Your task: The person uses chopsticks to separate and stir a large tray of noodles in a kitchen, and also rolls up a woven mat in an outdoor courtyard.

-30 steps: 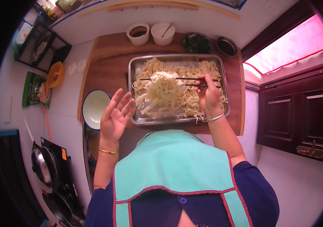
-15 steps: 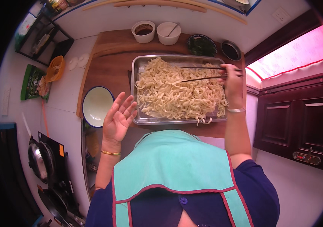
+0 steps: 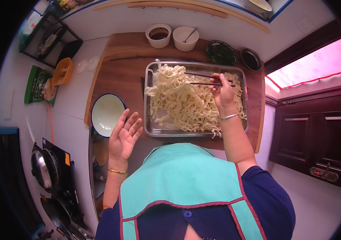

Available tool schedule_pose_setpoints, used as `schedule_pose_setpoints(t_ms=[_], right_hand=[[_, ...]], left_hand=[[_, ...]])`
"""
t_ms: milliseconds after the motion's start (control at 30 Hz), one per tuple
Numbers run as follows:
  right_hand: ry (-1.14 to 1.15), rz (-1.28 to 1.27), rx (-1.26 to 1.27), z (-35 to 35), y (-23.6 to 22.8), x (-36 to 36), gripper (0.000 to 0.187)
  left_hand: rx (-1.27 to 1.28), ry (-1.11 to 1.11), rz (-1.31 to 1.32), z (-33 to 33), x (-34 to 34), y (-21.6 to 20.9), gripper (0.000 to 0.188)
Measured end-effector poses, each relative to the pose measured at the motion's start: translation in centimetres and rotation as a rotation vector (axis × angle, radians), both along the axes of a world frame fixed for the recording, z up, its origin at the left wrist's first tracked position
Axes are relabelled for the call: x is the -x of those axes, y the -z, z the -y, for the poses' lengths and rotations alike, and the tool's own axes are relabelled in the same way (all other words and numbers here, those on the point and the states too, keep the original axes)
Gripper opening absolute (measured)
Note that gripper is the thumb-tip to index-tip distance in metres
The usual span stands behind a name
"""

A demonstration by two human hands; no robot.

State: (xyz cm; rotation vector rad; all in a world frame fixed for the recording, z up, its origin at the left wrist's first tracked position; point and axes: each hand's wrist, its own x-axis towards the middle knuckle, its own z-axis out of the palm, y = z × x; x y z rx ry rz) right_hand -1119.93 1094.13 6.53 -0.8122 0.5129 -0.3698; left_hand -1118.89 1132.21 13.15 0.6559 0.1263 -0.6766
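Noodles (image 3: 194, 106) lie beside the open, empty left hand (image 3: 124, 137), under the right hand (image 3: 223, 95) gripping chopsticks (image 3: 202, 83).

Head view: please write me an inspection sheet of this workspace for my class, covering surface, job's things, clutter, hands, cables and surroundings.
Surface: wooden table, under the tray.
Job's things: noodles in a metal tray, some gathered at the tips of dark chopsticks.
Clutter: blue-rimmed bowl left of the tray; two white tubs, dish of greens and metal bowl along the far edge.
Hands: left hand open, empty, near the blue-rimmed bowl; right hand closed on the chopsticks.
Cables: none certain; an orange strip at left is unclear.
Surroundings: cookware at left, dark red panelled door at right.
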Motion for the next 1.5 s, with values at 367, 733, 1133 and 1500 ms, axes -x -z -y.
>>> schedule_pose_setpoints(t_ms=[367,733,1133,1500], right_hand=[[0.183,-0.235,0.765,3.4,-7.9,10.3,0.029],[0.015,-0.292,0.59,-6.4,0.7,6.0,0.028],[0.149,-0.288,0.505,-4.5,2.3,4.9,0.025],[0.341,-0.356,0.61,1.4,-5.1,19.7,0.025]], left_hand=[[0.012,0.093,0.031,2.1,-2.4,1.4,0.05],[-0.03,0.1,-0.001,0.9,-2.0,1.1,0.049],[-0.022,0.218,0.005,1.3,-1.6,1.9,0.051],[-0.022,0.188,-0.014,0.5,-0.2,2.4,0.052]])
